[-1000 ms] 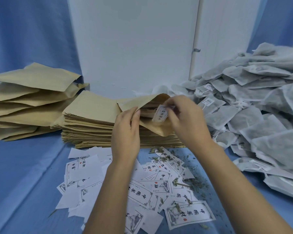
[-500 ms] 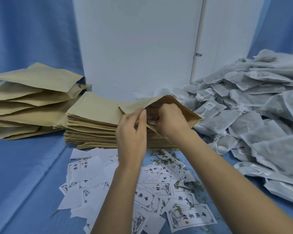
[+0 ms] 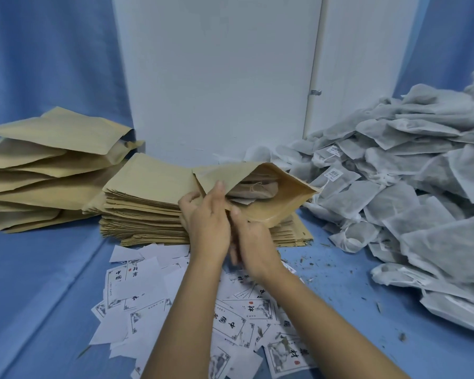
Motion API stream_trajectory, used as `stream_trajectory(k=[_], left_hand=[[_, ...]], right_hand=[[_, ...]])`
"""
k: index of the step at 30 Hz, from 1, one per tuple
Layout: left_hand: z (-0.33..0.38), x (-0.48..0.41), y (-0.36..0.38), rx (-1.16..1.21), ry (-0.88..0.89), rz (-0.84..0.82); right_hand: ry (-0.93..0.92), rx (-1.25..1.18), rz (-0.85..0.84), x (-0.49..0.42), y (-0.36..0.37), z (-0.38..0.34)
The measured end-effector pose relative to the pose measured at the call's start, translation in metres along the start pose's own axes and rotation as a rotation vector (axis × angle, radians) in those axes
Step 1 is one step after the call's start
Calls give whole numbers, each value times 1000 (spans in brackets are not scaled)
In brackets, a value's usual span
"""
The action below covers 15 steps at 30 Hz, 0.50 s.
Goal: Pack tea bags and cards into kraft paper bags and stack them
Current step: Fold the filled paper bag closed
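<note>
An open kraft paper bag [image 3: 282, 198] lies on top of the flat stack of empty bags [image 3: 148, 212], its mouth turned toward me. Inside it I can see a tea bag [image 3: 253, 188] and the edge of a white card. My left hand [image 3: 205, 217] grips the bag's upper lip near its left corner. My right hand [image 3: 253, 242] is just below the bag's lower lip, thumb up against it; its fingers are blurred and I cannot tell whether they hold anything.
Filled kraft bags [image 3: 47, 165] are piled at the left. A big heap of white tea bags [image 3: 411, 187] fills the right side. Printed cards [image 3: 230, 321] lie scattered on the blue cloth [image 3: 33, 283] in front of me, with loose tea bits nearby. A white panel [image 3: 216, 77] stands behind.
My right hand was pushing a tea bag into the kraft bag; it has come out and dropped below the bag's mouth. The tea bag now lies inside. My left hand kept its grip.
</note>
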State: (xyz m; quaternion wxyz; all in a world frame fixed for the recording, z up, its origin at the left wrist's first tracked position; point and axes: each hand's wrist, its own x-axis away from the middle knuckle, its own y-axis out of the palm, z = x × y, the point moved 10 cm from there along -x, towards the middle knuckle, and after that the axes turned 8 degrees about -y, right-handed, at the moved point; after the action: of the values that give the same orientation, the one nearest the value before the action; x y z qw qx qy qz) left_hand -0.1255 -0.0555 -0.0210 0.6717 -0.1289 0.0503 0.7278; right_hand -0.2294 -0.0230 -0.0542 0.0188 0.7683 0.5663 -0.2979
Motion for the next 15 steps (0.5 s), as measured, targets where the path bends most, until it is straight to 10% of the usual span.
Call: stream_trajectory(k=[7,15], left_hand=[[-33,0,22,358,-423,-260],[-33,2,38,348,-386,-419]], right_hand=[[287,-607,225,-6,1,9],[441,-738,371,1,-7,16]])
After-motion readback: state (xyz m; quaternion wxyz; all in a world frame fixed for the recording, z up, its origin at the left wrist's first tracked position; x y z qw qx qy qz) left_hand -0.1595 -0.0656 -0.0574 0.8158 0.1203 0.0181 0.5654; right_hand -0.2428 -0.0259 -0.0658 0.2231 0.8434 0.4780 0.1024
